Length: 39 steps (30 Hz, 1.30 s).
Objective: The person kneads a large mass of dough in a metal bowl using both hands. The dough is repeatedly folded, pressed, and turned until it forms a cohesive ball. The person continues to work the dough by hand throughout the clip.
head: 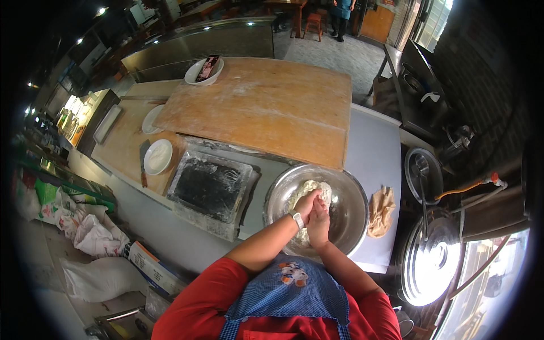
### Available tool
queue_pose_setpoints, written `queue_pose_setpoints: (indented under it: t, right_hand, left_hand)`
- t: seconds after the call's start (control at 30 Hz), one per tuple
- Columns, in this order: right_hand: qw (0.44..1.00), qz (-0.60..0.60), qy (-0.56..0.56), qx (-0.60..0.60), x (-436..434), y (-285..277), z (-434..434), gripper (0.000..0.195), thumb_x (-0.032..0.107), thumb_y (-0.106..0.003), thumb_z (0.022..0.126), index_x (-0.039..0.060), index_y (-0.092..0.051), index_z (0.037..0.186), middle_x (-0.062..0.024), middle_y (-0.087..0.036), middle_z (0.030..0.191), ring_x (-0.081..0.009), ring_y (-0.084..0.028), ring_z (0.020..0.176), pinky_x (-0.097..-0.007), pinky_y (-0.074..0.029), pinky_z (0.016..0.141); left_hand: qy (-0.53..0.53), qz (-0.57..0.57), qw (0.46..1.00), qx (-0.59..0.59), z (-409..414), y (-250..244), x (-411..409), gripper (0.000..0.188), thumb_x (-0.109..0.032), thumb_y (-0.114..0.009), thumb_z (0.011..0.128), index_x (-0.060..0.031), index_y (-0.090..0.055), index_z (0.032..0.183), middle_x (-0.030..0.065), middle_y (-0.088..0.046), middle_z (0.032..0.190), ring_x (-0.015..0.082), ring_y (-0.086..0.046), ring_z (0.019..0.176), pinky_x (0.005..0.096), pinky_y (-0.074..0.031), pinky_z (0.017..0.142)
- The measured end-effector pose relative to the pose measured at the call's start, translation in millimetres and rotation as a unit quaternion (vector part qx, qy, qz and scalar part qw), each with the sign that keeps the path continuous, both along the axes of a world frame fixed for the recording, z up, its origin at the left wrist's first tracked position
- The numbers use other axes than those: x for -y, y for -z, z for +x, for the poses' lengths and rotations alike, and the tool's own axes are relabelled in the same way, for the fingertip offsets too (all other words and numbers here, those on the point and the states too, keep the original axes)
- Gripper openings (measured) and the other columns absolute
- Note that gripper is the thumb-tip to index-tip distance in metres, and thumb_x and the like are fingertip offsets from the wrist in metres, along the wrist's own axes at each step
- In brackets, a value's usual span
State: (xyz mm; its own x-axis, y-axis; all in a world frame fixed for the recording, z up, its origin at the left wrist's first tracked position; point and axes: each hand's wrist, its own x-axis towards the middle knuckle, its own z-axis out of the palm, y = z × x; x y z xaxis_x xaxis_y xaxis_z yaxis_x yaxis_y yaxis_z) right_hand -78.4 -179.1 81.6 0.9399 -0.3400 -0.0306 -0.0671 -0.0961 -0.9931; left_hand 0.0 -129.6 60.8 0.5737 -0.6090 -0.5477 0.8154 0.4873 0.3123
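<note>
A wide stainless steel bowl stands before me at the counter's front edge. Pale, uneven dough lies inside, and part of it shows below my wrists too. My left hand, with a light-coloured watch on its wrist, presses on the dough. Against it, touching, is my right hand, also down on the dough. The two hands meet near the bowl's middle. Their fingers overlap and are partly hidden, so their grip is unclear.
A large floured wooden board overlaps the bowl's far rim. Left stand a flour-dusted black-topped box, a white bowl of flour and a knife-like scraper. Crumpled brown cloth or paper lies right. A person stands far off.
</note>
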Motion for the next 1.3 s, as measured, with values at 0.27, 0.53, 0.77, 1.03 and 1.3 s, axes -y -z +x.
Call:
queue_pose_setpoints:
  t: [0.27, 0.53, 0.77, 1.03, 1.3]
  right_hand:
    - [0.887, -0.433, -0.118, 0.109, 33, 28, -9, 0.046, -0.002, -0.042, 0.086, -0.0139, -0.041, 0.13, -0.0304, -0.044, 0.134, -0.0396, -0.048, 0.121, -0.0381, -0.042, 0.099]
    - [0.825, -0.51, -0.245, -0.001, 45, 21, -10, 0.048, 0.006, -0.046, 0.085, -0.0125, -0.042, 0.13, -0.0291, -0.047, 0.132, -0.0328, -0.061, 0.107, -0.0356, -0.052, 0.086]
    - [0.944, -0.309, -0.111, 0.02, 29, -1, -11, 0.028, 0.004, -0.05, 0.085, -0.001, -0.062, 0.11, -0.0178, -0.066, 0.108, -0.0349, -0.064, 0.095, -0.0372, -0.051, 0.078]
    - [0.887, 0.435, -0.075, -0.136, 25, -27, -13, 0.028, 0.009, -0.05, 0.091, 0.0009, -0.056, 0.116, -0.0027, -0.058, 0.118, -0.0175, -0.053, 0.108, -0.0303, -0.038, 0.096]
    - [0.885, 0.428, -0.131, -0.13, 8, -69, 2, 0.064, 0.046, -0.024, 0.103, 0.0041, -0.014, 0.15, -0.0074, -0.023, 0.154, -0.0211, -0.026, 0.139, -0.0329, -0.02, 0.114]
  left_hand:
    - [-0.031, 0.099, 0.994, -0.047, -8, -18, 11, 0.02, -0.024, -0.056, 0.089, -0.009, -0.048, 0.078, 0.0056, -0.052, 0.064, 0.0229, -0.054, 0.062, 0.0387, -0.049, 0.064]
    - [-0.088, 0.234, 0.966, -0.062, -9, 12, 15, 0.022, -0.026, -0.051, 0.095, -0.0072, -0.049, 0.083, 0.0077, -0.055, 0.069, 0.0233, -0.057, 0.063, 0.0382, -0.051, 0.063]
    - [-0.109, 0.184, 0.976, -0.033, -9, -2, 15, 0.037, -0.035, -0.051, 0.096, -0.0072, -0.046, 0.073, 0.0079, -0.049, 0.062, 0.0234, -0.054, 0.054, 0.0399, -0.05, 0.056]
    - [-0.041, 0.145, 0.979, 0.137, 7, -9, -5, 0.05, -0.048, -0.047, 0.097, -0.0108, -0.042, 0.064, 0.0051, -0.044, 0.055, 0.0206, -0.048, 0.048, 0.0351, -0.046, 0.051]
    - [-0.015, 0.263, 0.912, 0.314, 2, 19, 5, 0.054, -0.042, -0.032, 0.101, 0.0004, -0.053, 0.126, 0.0188, -0.057, 0.123, 0.0262, -0.051, 0.117, 0.0378, -0.035, 0.104]
